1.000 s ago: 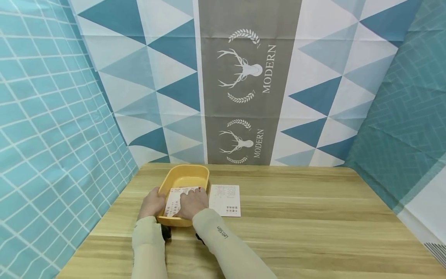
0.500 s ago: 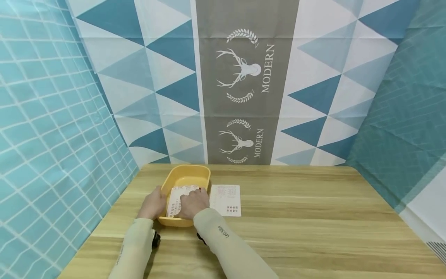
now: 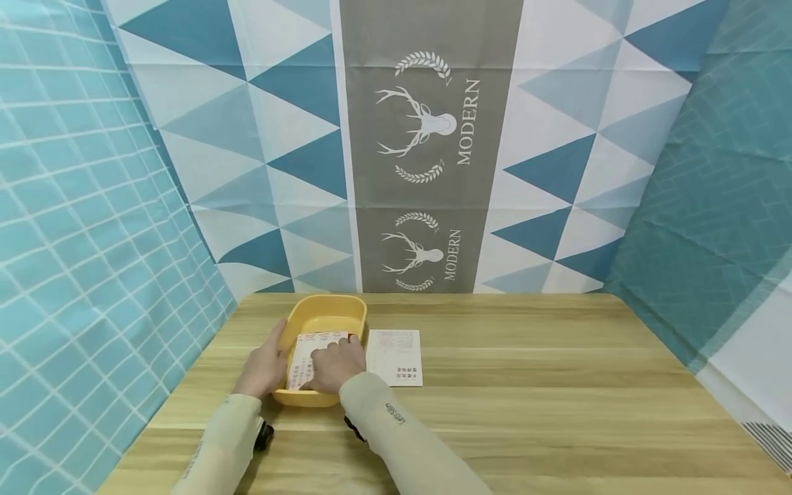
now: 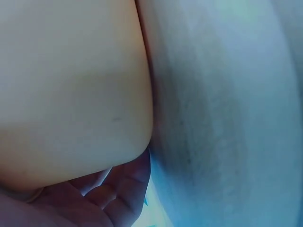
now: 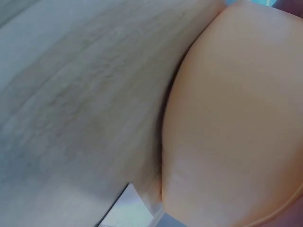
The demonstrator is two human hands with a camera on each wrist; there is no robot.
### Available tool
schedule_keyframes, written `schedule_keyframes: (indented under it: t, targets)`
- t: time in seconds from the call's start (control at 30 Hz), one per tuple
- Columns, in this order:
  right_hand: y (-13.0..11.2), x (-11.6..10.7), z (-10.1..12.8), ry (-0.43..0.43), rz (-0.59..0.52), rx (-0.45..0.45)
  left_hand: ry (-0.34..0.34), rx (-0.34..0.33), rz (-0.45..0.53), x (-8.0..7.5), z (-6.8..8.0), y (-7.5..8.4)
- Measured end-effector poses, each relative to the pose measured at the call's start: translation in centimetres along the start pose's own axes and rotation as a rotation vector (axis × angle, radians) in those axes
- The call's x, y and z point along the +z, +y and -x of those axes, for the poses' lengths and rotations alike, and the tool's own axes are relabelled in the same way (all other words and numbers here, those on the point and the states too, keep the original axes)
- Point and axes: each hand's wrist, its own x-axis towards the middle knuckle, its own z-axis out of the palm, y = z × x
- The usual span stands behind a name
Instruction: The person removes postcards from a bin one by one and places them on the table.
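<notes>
Fingers (image 3: 339, 348) press a card (image 3: 304, 361) flat into the yellow tray (image 3: 322, 313), left hand (image 3: 265, 363) cupping its side

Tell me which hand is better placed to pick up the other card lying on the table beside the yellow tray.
Probably the right hand: it rests on the card in the yellow tray, next to the second card at the tray's right. The left hand holds the tray's far left side.

The left hand (image 3: 267, 366) lies against the outer left wall of the yellow tray (image 3: 295, 317), and the right hand (image 3: 338, 364) rests on the card (image 3: 307, 354) inside it. Just right of that hand a second card (image 3: 394, 347) lies flat on the table (image 3: 544, 385). Further right the wood is bare. Behind the tray stands the curtain (image 3: 427, 137); left, the tiled wall (image 3: 80, 240) is near.
</notes>
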Motion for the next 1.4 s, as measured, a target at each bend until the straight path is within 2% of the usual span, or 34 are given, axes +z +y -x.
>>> schedule_keyframes:
  t: [0.13,0.33,0.4,0.63,0.77,0.83,0.9,1.0,1.1,1.17,1.2,1.27,1.33,1.4]
  targets:
    - [0.4,0.5,0.2,0.099,-0.017,-0.012,0.018,0.026,0.004,0.1,-0.3,0.3]
    - [0.5,1.2,0.2,0.367,-0.154,0.022,0.036,0.038,-0.008,0.2,-0.7,0.5]
    - [0.5,1.3,0.1,0.424,-0.188,0.042,0.035,0.046,-0.013,0.2,-0.8,0.6]
    - [0.9,1.2,-0.1,0.498,-0.262,0.026,0.048,0.069,-0.036,0.1,-0.9,0.9]
    - [1.1,0.6,0.1,0.474,-0.391,0.012,0.046,0.072,-0.033,-0.1,-1.0,0.9]
    - [1.4,0.3,0.0,0.439,-0.538,0.02,0.044,0.067,-0.035,-0.2,-1.2,0.8]
    - [1.8,0.0,-0.2,0.401,-0.738,0.046,0.045,0.066,-0.043,-0.2,-1.3,0.7]
    - [3.0,-0.3,-0.5,0.374,-1.18,0.128,0.049,0.062,-0.049,-0.2,-1.2,0.6]
    - [4.4,-0.1,-0.2,0.39,-1.651,0.215,0.046,0.056,-0.048,-0.1,-0.7,0.4]
    - [5.4,0.3,0.4,0.4,-1.887,0.255,0.042,0.055,-0.054,0.0,-0.2,0.2]
    - [5.9,0.4,0.8,0.396,-1.975,0.268,0.041,0.054,-0.059,0.1,0.1,0.2]
    - [7.0,0.3,1.7,0.39,-2.064,0.309,0.045,0.055,-0.071,0.2,0.4,0.1]
    - [8.4,-0.5,2.5,0.393,-2.114,0.333,0.052,0.059,-0.078,0.2,0.4,0.0]
    - [9.8,-2.1,3.1,0.406,-2.116,0.346,0.058,0.06,-0.079,0.3,0.3,0.0]
